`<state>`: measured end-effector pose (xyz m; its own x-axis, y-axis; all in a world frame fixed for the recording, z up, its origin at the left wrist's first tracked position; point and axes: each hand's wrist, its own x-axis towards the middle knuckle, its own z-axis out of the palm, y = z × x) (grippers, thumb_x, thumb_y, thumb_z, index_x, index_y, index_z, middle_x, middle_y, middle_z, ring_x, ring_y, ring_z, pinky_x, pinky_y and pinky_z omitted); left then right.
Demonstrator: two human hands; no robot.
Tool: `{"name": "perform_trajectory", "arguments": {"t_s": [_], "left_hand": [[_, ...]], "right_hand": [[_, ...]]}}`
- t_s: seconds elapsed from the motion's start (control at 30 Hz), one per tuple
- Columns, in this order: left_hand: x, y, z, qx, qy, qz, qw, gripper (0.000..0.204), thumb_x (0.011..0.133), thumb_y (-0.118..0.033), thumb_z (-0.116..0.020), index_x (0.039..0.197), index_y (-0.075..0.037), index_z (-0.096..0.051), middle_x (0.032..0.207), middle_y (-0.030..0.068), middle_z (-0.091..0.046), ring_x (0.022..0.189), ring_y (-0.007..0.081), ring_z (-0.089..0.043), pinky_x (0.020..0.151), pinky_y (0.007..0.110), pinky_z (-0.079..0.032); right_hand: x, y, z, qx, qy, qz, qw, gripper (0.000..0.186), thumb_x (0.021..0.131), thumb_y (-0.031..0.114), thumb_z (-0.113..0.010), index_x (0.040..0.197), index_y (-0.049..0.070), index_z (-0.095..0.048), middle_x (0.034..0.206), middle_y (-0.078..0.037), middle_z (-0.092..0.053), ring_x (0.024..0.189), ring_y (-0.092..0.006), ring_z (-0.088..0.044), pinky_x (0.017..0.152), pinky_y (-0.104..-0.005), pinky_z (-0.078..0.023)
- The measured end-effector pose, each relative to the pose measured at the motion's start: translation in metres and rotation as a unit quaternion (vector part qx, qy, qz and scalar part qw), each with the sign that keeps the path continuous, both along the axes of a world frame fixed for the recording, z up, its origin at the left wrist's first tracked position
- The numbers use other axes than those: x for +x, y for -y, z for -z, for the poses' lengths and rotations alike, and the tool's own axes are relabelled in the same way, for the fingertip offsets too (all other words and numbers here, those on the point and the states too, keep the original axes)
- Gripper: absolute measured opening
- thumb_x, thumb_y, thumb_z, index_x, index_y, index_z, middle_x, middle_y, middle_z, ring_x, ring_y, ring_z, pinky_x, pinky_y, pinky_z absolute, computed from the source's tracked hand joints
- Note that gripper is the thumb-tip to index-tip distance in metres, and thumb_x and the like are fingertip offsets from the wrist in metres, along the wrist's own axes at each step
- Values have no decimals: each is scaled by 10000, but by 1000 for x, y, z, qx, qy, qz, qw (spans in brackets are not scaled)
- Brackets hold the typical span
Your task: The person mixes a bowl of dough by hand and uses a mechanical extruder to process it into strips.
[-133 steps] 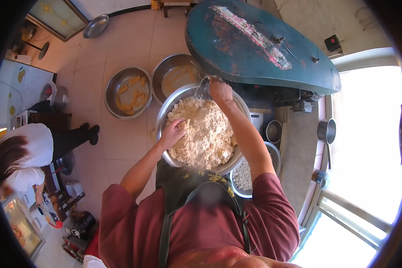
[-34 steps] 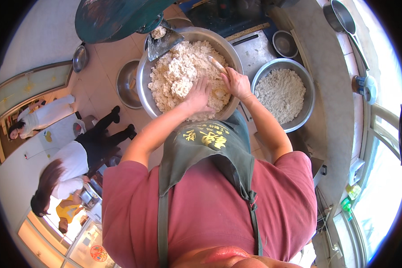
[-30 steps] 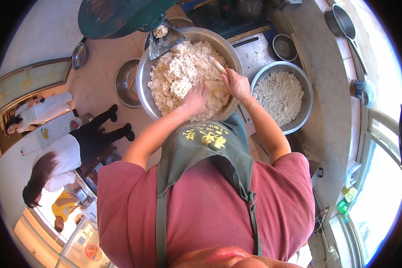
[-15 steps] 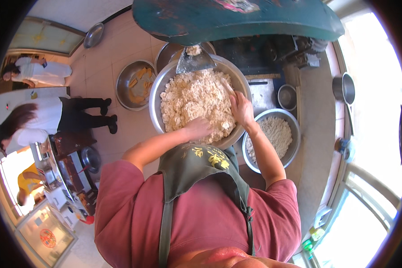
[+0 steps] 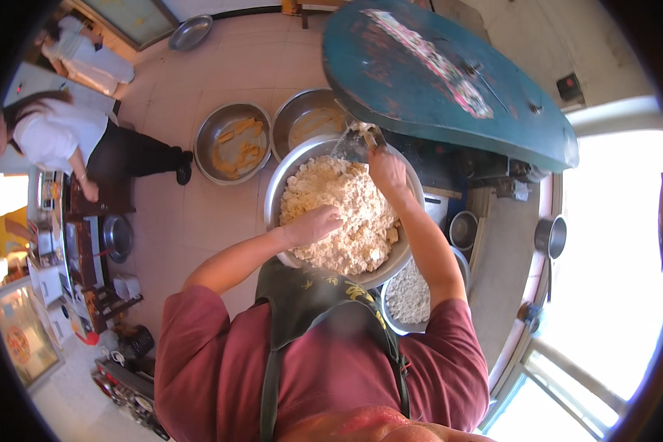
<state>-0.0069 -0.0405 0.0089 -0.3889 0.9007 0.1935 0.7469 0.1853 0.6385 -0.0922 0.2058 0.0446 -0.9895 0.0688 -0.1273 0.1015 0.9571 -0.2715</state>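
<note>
A large metal bowl [image 5: 275,193] holds a heap of pale, crumbly dough [image 5: 339,221] in front of me. Over the left part of the heap, my left hand [image 5: 313,225] is closed with its fingers curled in; what they hold, if anything, is hidden. My right hand [image 5: 387,171] is wrapped round a wooden-handled tool [image 5: 376,138] at the bowl's far rim. White dough bits [image 5: 361,128] lie beside the tool's upper end, where a greyish blade-like surface is smeared and its outline unclear.
A big teal machine cover [image 5: 435,81] rises just beyond the bowl. Two metal basins [image 5: 205,151] with yellowish residue stand at the far left. A bowl of pale crumbs [image 5: 407,296] is beside my right forearm, near a small metal bowl [image 5: 463,230]. Two people stand at the left.
My view has shifted, so the bowl sits lower. My right hand has moved from inside the bowl to its far rim with the tool. My left hand remains over the dough, fingers curled.
</note>
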Motion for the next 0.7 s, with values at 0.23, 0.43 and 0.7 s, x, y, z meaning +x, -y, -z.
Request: {"name": "perform_trajectory", "arguments": {"t_s": [0.23,0.43,0.7], "left_hand": [[-3,-5,8,-98,104,-75,987,381,799,-87,-688,1160,-56,-570,1075,133,-581,1000,339,-580,859,437,-490],[-11,2,-7,-95,144,-102,980,294,873,-146,-654,1141,-54,-574,1006,172,-601,921,359,-606,804,455,-489],[-5,-9,7,73,216,-177,957,183,945,-186,-631,943,-20,-554,940,168,-593,864,302,-608,757,429,-487]], "right_hand": [[-16,11,34,-13,-34,-23,999,417,997,300,-444,1340,78,-532,805,-240,-676,734,-411,-686,682,-531,-554],[-38,17,30,41,-4,20,999,522,966,167,-439,1487,184,-405,944,-249,-664,744,-383,-691,623,-477,-574],[-17,8,64,73,-116,-59,989,384,977,255,-480,1341,137,-520,871,-237,-691,739,-409,-693,653,-512,-565]]}}
